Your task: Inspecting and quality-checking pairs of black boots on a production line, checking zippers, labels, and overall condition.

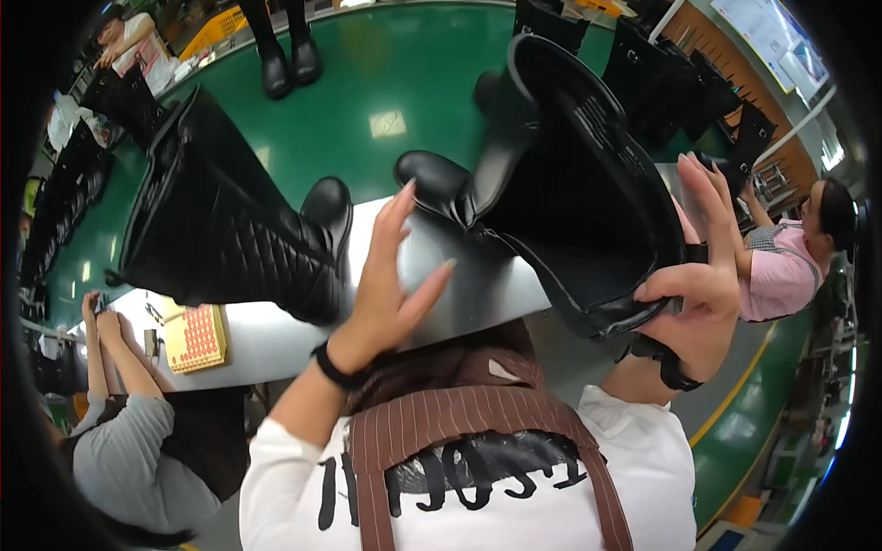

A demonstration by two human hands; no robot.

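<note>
Two tall black leather boots take up the middle of the view above a long pale grey worktable (pixel 266 344). The smooth black boot with the open shaft (pixel 570 193) lies tilted at about two o'clock, its toe pointing toward ten o'clock and its wide shaft mouth turned toward the person. The right hand (pixel 700 275) has hold of that boot at the rim of the shaft: the thumb presses on the outer edge at about four o'clock of the boot, while the fingers (pixel 707 197) stand spread and upright behind the rim. The left hand (pixel 390 289) is open, fingers apart and slightly curled, holding nothing; it hangs just beside the boot's foot, and whether it touches the leather cannot be told. The quilted black boot (pixel 230 230) rests on the table at about nine o'clock, near the left hand. A yellow tray of small red pieces (pixel 195 337) sits on the table at eight o'clock, beside another person's raised hands (pixel 101 317).
</note>
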